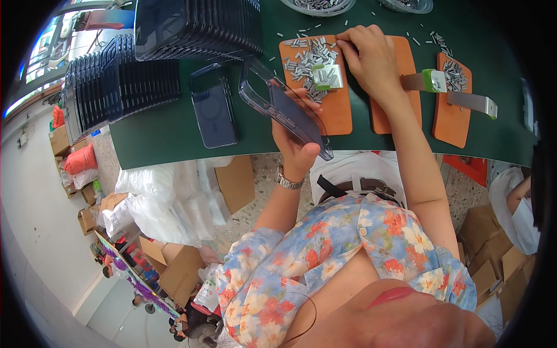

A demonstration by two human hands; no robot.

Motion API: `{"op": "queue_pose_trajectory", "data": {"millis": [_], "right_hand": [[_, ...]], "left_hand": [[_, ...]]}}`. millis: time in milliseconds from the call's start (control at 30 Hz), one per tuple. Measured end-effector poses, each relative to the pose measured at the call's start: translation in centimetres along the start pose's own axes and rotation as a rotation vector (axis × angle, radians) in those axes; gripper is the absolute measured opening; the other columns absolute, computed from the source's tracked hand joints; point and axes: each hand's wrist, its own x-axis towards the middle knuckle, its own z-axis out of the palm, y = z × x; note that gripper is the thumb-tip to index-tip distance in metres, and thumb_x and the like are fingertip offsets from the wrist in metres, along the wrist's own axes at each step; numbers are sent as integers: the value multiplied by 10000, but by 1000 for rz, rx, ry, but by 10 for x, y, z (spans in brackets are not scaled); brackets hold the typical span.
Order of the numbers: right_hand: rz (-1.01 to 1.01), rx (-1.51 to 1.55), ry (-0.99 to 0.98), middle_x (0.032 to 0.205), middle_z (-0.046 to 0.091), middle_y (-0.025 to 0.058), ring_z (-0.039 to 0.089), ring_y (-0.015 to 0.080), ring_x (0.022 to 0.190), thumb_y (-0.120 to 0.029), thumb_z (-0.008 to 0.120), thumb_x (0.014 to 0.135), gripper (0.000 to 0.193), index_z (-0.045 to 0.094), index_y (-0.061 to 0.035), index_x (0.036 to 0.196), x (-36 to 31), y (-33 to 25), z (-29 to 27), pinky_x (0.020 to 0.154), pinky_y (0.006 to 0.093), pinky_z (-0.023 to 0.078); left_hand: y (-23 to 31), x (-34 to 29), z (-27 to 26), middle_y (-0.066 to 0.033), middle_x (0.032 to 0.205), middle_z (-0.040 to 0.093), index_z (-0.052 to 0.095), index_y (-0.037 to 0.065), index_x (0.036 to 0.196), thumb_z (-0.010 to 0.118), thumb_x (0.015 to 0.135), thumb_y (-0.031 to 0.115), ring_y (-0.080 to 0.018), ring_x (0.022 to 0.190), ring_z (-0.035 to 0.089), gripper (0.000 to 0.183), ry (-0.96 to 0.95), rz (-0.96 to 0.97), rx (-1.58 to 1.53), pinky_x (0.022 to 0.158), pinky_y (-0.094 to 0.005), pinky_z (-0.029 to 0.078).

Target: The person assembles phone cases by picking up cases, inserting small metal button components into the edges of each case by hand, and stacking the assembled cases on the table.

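Observation:
My left hand (297,152) grips a dark translucent phone case (295,119), tilted above the near edge of the green table. Its fingers wrap behind the case and the thumb lies on the near end. My right hand (369,61) is at the far right corner of an orange board (337,116), its fingertips drawn together; whatever they pinch is too small to make out. Many small silvery metal pins (310,58) lie loose on that board. Among them is a metal strip with green edging (328,76). Another dark phone case (214,113) lies flat left of my left hand.
Tall stacks of phone cases (194,29) stand at the far left. Two more orange boards (381,119) (452,124) carry bent metal strips (473,103). Clear bowls of pins (319,7) sit at the far side. White plastic bags (168,197) and cardboard boxes lie below the table.

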Motion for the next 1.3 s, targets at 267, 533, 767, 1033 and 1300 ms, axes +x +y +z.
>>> {"op": "queue_pose_trajectory", "data": {"millis": [267,533,767,1033,1300], "right_hand": [[74,222,108,892,627,89,560,260,889,-108,604,892,148,667,-22,993,4,13,-6,771,332,445],[-18,-207,-71,913,573,80,536,251,937,-94,634,852,119,665,-21,940,-7,-14,-14,797,351,449],[-139,-505,-191,932,583,63,546,230,953,-89,637,796,79,637,-41,858,-6,-31,-11,772,350,447],[-189,-416,-166,902,569,77,546,240,905,-74,615,814,63,593,-32,855,-9,-23,-8,759,351,445],[453,1159,-156,938,596,8,466,39,720,-125,567,934,93,614,-45,925,-11,-47,-47,644,183,366]], "left_hand": [[-5,3,-5,-137,1258,457,280,-22,1413,813,623,631,-189,1003,568,1156,-2,29,-13,760,-300,499],[0,0,-13,-120,1228,467,359,-13,1342,835,623,586,-176,1009,571,1050,-2,11,-64,678,-260,498],[2,-2,-18,-116,1220,472,369,-11,1334,837,624,582,-169,1009,572,1037,3,0,-81,706,-254,493],[3,-1,-21,-104,1168,509,360,-25,1339,836,624,586,-159,994,572,1055,-1,-8,-89,707,-258,498],[9,-5,-25,-97,1195,488,347,-34,1351,837,635,565,-149,998,565,1054,31,-14,-101,727,-258,504]]}}
